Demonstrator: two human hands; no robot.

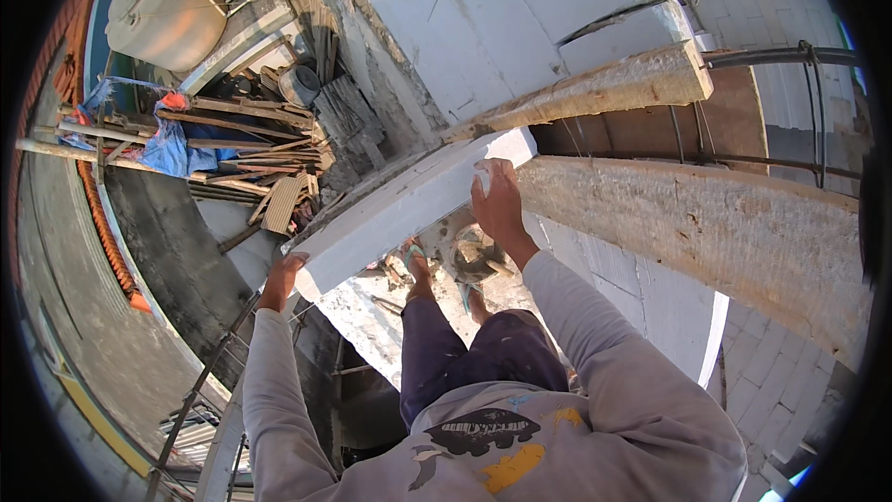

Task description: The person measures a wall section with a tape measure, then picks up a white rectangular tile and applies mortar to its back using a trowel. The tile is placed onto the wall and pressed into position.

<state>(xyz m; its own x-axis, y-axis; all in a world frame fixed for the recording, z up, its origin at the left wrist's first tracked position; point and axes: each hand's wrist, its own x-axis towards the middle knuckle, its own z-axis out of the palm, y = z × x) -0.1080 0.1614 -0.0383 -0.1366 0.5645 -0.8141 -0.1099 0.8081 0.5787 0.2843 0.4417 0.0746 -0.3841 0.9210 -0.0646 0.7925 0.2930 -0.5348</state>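
Both my hands are on a long white lightweight concrete block [409, 200], which lies slantwise along the top edge of a wall in front of me. My left hand [279, 281] grips its near left end, with the thumb on the upper edge and the other fingers mostly hidden. At the right end my right hand [503, 204] is bent over the near edge, fingertips on its top face. Just beyond that end, a rough wooden board [595, 91] and a second, wider board [688, 232] flank a gap with steel bars.
Below, my sandalled feet stand by a round container of mortar-like material [472, 256]. A white block wall [502, 9] rises ahead. Dark rebar [780, 58] sticks out at right. Down to the left are piled timber [246, 144], a blue tarp [167, 149] and a large tank [167, 19].
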